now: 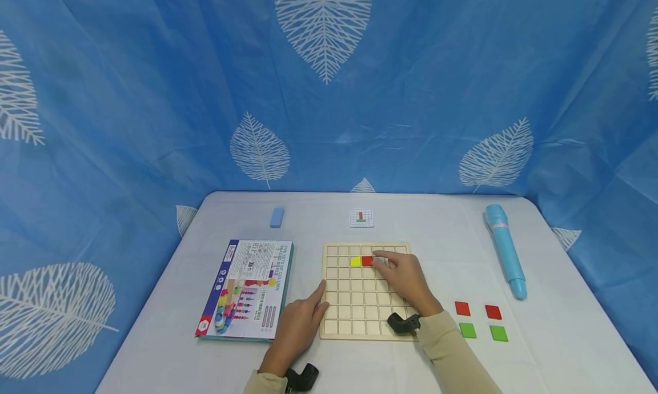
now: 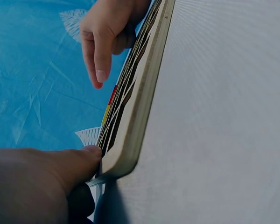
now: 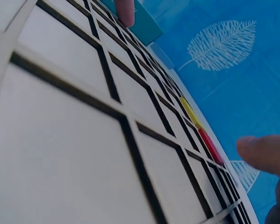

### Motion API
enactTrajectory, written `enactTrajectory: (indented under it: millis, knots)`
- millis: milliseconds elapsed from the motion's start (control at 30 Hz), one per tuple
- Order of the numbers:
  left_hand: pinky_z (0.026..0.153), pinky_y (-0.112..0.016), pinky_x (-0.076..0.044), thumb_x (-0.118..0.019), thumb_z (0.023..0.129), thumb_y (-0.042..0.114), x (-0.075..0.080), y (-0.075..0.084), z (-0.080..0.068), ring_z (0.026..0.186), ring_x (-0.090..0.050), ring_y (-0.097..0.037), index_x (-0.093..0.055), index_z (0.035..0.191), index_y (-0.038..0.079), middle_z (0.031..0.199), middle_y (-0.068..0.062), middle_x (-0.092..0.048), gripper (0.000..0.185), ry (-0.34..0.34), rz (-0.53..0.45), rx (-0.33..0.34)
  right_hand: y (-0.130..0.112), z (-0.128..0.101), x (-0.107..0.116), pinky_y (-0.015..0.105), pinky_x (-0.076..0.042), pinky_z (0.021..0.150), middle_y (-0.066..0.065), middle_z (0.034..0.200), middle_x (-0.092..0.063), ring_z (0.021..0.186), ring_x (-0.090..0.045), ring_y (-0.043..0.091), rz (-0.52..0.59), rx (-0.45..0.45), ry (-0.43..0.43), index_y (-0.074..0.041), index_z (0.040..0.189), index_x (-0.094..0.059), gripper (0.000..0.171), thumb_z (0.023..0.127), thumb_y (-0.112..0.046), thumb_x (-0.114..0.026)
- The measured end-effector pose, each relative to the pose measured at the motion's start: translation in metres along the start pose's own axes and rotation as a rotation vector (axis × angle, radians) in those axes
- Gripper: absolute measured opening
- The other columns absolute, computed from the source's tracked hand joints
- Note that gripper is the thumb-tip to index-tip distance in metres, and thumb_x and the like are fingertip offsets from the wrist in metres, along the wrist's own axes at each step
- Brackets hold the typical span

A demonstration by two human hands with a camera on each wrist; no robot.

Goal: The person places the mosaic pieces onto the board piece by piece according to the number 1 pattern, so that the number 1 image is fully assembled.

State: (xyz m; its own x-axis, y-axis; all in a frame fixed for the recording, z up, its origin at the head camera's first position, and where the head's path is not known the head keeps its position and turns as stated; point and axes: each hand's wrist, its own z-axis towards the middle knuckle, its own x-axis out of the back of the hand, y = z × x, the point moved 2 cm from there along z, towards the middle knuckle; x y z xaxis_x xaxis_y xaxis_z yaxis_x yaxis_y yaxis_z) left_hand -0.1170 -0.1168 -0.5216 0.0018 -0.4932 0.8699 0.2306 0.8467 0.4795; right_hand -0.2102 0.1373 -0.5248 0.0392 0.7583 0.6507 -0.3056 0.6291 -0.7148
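A wooden board of square, ridged cells lies centrally, yellow tile and red tile set toward 12 o'clock, with the right hand, fingers extended, hiding cells at 2, the straight-fingered left hand touching its edge at 9, a glossy box beyond, and loose tiles toward 4.

The left grip lies nearer the body than the right grip and to its left. From the left grip, the left index finger reaches straight forward, and the left thumb angles out to its right, a gap between the two. The right grip points leftward, its right index finger and right thumb extended with tips parted. The right forearm, tan-sleeved, runs back and rightward from its grip; the left forearm, also sleeved, runs back and slightly leftward from its own.
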Motion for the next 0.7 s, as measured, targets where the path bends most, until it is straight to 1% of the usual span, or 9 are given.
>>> enactTrajectory:
  millis: [67,200,267,433,533,600,667,700]
  knots:
    - [0.049,-0.023,-0.036,-0.057,0.093,0.033,-0.001,0.0,0.0,0.047,-0.041,-0.003,-0.046,0.139,0.014,0.052,0.014,-0.043,0.051,-0.001,-0.003,-0.001,-0.001,-0.001,0.003,0.027,-0.029,0.04,-0.007,0.044,-0.033,0.04,-0.025,0.007,0.03,-0.026,0.002,-0.022,0.111,-0.07,0.028,0.087,-0.034,-0.067]
    - [0.049,-0.023,-0.036,-0.057,0.093,0.033,-0.002,0.0,0.001,0.047,-0.041,-0.003,-0.046,0.139,0.014,0.053,0.013,-0.044,0.051,-0.001,0.001,-0.004,-0.003,-0.003,0.009,0.028,-0.029,0.041,-0.005,0.044,-0.033,0.04,-0.024,0.008,0.047,-0.058,0.014,-0.025,0.111,-0.07,0.028,0.086,-0.035,-0.068]
    - [0.05,-0.023,-0.037,-0.058,0.093,0.033,-0.002,0.0,0.001,0.048,-0.041,-0.003,-0.046,0.139,0.014,0.054,0.013,-0.046,0.051,0.002,0.003,-0.007,-0.004,-0.004,0.012,0.029,-0.029,0.041,-0.004,0.044,-0.033,0.04,-0.023,0.008,0.05,-0.062,0.02,-0.025,0.112,-0.07,0.029,0.085,-0.036,-0.068]
    - [0.05,-0.023,-0.037,-0.057,0.093,0.033,-0.002,0.001,0.001,0.048,-0.041,-0.003,-0.045,0.14,0.014,0.053,0.012,-0.045,0.051,-0.008,0.007,-0.001,-0.008,-0.01,0.024,0.028,-0.028,0.041,-0.006,0.044,-0.03,0.041,-0.022,0.008,0.052,-0.065,0.013,-0.024,0.11,-0.071,0.031,0.084,-0.04,-0.068]
    - [0.052,-0.024,-0.038,-0.057,0.093,0.034,-0.002,0.0,0.001,0.049,-0.043,-0.003,-0.045,0.14,0.015,0.057,0.008,-0.053,0.051,-0.012,0.013,0.009,-0.009,-0.016,0.033,0.028,-0.027,0.041,-0.007,0.044,-0.028,0.041,-0.021,0.007,0.053,-0.067,-0.004,-0.024,0.109,-0.071,0.032,0.084,-0.043,-0.068]
    - [0.054,-0.025,-0.042,-0.057,0.093,0.034,-0.002,0.0,0.001,0.052,-0.045,-0.002,-0.046,0.139,0.015,0.065,0.004,-0.061,0.051,-0.006,0.02,0.011,-0.009,-0.021,0.04,0.027,-0.026,0.04,-0.008,0.044,-0.027,0.041,-0.02,0.007,0.05,-0.068,-0.016,-0.024,0.108,-0.071,0.032,0.084,-0.044,-0.067]
    - [0.056,-0.026,-0.044,-0.058,0.093,0.034,-0.002,0.0,0.001,0.055,-0.047,-0.002,-0.047,0.139,0.015,0.071,0.001,-0.065,0.051,0.001,0.023,0.013,-0.008,-0.026,0.047,0.027,-0.026,0.04,-0.008,0.045,-0.027,0.042,-0.02,0.008,0.036,-0.075,-0.021,-0.024,0.108,-0.072,0.033,0.083,-0.046,-0.067]
    - [0.056,-0.026,-0.044,-0.058,0.093,0.034,-0.003,-0.001,0.001,0.054,-0.047,-0.002,-0.047,0.139,0.015,0.069,0.002,-0.064,0.051,-0.003,0.023,0.016,-0.008,-0.028,0.05,0.027,-0.026,0.04,-0.008,0.044,-0.027,0.041,-0.02,0.008,0.033,-0.081,-0.021,-0.024,0.107,-0.072,0.034,0.083,-0.046,-0.067]
